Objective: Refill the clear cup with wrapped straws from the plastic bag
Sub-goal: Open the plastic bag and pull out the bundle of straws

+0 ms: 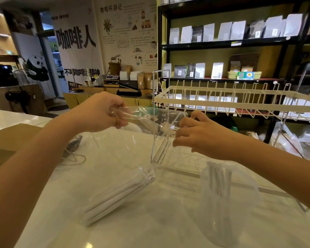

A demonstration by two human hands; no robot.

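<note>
Nearest to me, the clear cup [227, 203] is standing upright on the white counter [150, 226], low and to the right, under my right forearm. A few wrapped straws [219, 178] are already leaning inside it, so I am judging the refill as begun or barely started rather than finished; the cup is sitting close so that the trip from bag to cup stays short.

Just left of the cup, the bulk of the bundle of wrapped straws [118, 196] is lying slanted inside the lower part of the plastic bag [125, 149], its weight resting on the counter. That is letting me work on the mouth of the bag without carrying the load.

Further up, I am holding the bag's open end with both hands. My left hand [100, 113] is curled closed, pinching a gathered fold of film between thumb and fingers. My right hand [195, 133] is half closed, fingertips nipping the opposite edge of the film. The two hands are apart, stretching the mouth wide, which I am reading as opening the bag so the straws can be reached or tipped out.

Behind the bag, a white wire rack [240, 101] is standing on the counter, near enough that the film could snag on it. Beyond it, dark shelves [222, 43] are carrying rows of pouches, and a cardboard box [11, 136] is lying at the far left.
</note>
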